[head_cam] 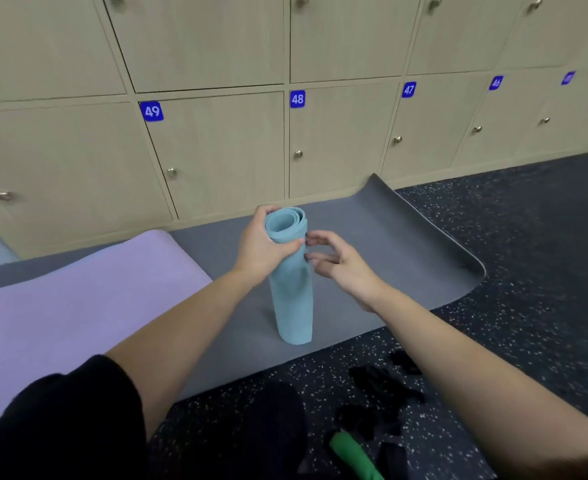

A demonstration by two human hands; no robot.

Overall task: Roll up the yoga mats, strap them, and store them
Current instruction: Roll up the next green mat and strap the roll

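Standing the blue roll (292, 289) on end on the grey mat (406, 258), we wrap our left hand (261, 245) around its top, fingers curled tight on it, likely to keep the coil from springing loose. Our right hand (341, 266) sits at three o'clock of the roll, fingers spread and loose, tips at its edge, holding nothing; we judge it ready to tidy the layers or reach for a strap. Black straps (379, 386) lie at five o'clock on the speckled dark floor (528, 237), close to hand, beside a green thing (354, 455). A purple mat (77, 306) lies flat at nine o'clock. Numbered lockers (216, 150) fill twelve o'clock, and the grey mat's far corner curls up against them
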